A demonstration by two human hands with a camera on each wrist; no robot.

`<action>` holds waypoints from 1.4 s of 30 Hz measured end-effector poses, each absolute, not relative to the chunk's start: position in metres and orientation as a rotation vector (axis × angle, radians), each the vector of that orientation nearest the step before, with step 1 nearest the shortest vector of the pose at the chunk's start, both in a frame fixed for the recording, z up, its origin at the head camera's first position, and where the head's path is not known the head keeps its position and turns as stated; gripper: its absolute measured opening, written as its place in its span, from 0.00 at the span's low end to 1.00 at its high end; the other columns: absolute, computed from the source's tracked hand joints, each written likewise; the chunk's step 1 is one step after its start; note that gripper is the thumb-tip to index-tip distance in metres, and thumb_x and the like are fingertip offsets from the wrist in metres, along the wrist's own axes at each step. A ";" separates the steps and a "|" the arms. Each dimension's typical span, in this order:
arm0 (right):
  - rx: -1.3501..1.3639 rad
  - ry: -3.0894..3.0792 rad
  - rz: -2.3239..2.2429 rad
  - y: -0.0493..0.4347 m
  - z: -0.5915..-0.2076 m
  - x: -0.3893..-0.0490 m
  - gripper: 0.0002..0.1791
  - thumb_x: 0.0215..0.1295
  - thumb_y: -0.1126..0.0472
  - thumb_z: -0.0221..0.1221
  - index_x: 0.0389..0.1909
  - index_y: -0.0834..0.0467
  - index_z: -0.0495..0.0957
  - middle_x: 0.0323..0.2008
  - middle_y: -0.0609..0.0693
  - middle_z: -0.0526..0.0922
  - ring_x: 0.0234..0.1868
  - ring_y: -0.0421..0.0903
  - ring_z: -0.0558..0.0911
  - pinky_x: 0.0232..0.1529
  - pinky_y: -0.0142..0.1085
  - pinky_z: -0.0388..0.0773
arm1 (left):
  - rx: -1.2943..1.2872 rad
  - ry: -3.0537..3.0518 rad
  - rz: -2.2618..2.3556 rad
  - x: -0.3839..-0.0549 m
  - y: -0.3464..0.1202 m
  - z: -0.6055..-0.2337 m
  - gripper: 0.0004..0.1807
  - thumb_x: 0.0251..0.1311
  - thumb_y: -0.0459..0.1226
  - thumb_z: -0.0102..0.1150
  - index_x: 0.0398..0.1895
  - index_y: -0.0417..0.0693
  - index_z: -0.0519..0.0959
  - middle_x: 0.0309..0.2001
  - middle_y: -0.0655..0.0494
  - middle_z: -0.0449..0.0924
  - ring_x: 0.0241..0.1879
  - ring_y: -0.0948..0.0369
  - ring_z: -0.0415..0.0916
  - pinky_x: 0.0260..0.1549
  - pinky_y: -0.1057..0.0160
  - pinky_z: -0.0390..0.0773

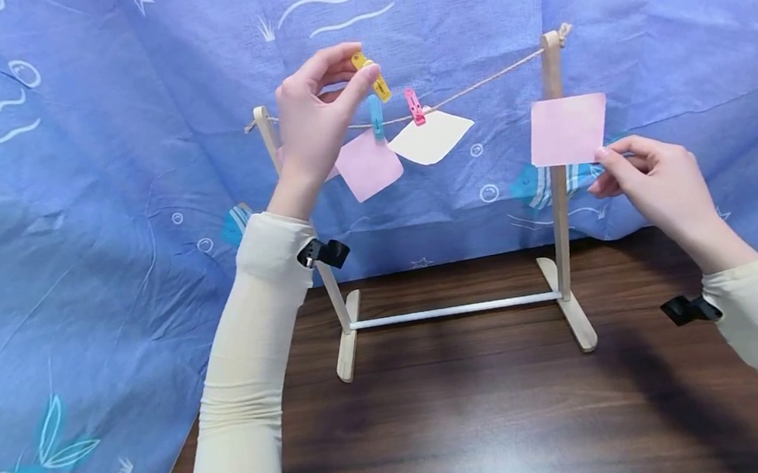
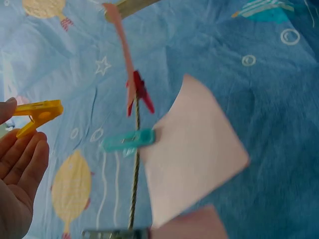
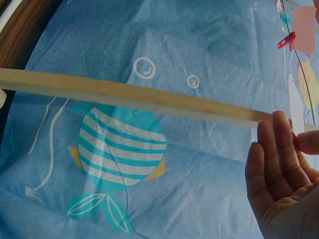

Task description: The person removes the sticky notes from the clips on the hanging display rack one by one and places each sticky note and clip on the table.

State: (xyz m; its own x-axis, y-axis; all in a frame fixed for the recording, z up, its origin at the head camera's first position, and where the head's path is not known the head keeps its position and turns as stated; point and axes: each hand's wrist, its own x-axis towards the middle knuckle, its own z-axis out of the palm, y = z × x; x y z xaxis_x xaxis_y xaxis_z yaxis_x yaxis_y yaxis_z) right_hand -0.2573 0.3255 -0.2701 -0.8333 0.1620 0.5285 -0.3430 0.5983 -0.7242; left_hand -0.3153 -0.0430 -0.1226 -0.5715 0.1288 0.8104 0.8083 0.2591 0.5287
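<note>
Thumb and fingertips of my left hand [image 1: 315,111] pinch a yellow clothespin [image 1: 381,89] by its handles, just above the string [image 1: 481,83]. In the left wrist view, that clothespin [image 2: 42,108] is held apart from the string. A blue-green clothespin [image 1: 377,120] fixes a pink paper square [image 1: 369,166] on the string. Beside it, a pink-red clothespin [image 1: 415,107] holds a white paper [image 1: 432,138]. My right hand [image 1: 664,180] pinches another pink paper square [image 1: 567,129] by its lower right corner, in front of the right post.
The string runs between a left wooden post [image 1: 333,296] and a right wooden post [image 1: 561,208]. A white rod [image 1: 454,311] joins their feet on the dark wooden table [image 1: 469,413]. At the string's left, a grey clip [image 2: 114,234] bears more pink paper. A blue patterned cloth [image 1: 103,221] hangs behind.
</note>
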 end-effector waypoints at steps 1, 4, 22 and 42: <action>0.138 -2.262 1.194 0.329 -0.271 -0.257 0.14 0.73 0.44 0.58 0.40 0.49 0.84 0.22 0.34 0.86 0.27 0.24 0.82 0.31 0.21 0.69 | -0.845 -1.888 -1.348 -0.315 -0.046 -0.122 0.18 0.61 0.34 0.70 0.53 0.38 0.84 0.43 0.48 0.85 0.44 0.61 0.81 0.48 0.66 0.81; 0.124 -2.239 1.206 0.338 -0.273 -0.254 0.12 0.73 0.45 0.59 0.38 0.48 0.84 0.21 0.33 0.85 0.26 0.23 0.82 0.30 0.20 0.68 | -0.808 -1.875 -1.364 -0.318 -0.059 -0.120 0.17 0.60 0.35 0.71 0.53 0.39 0.84 0.42 0.50 0.86 0.44 0.62 0.82 0.47 0.66 0.81; -0.007 -2.224 1.164 0.382 -0.282 -0.232 0.07 0.73 0.48 0.59 0.36 0.43 0.82 0.20 0.31 0.84 0.23 0.23 0.81 0.23 0.20 0.66 | -0.579 -1.761 -1.472 -0.336 -0.160 -0.145 0.18 0.59 0.35 0.72 0.54 0.47 0.84 0.45 0.55 0.84 0.47 0.59 0.79 0.47 0.66 0.79; -0.123 -2.280 1.099 0.421 -0.320 -0.224 0.07 0.75 0.50 0.56 0.34 0.39 0.77 0.18 0.24 0.80 0.22 0.20 0.78 0.22 0.19 0.68 | -0.309 -1.884 -1.479 -0.340 -0.236 -0.213 0.22 0.60 0.35 0.72 0.58 0.49 0.83 0.46 0.59 0.82 0.46 0.64 0.78 0.44 0.72 0.77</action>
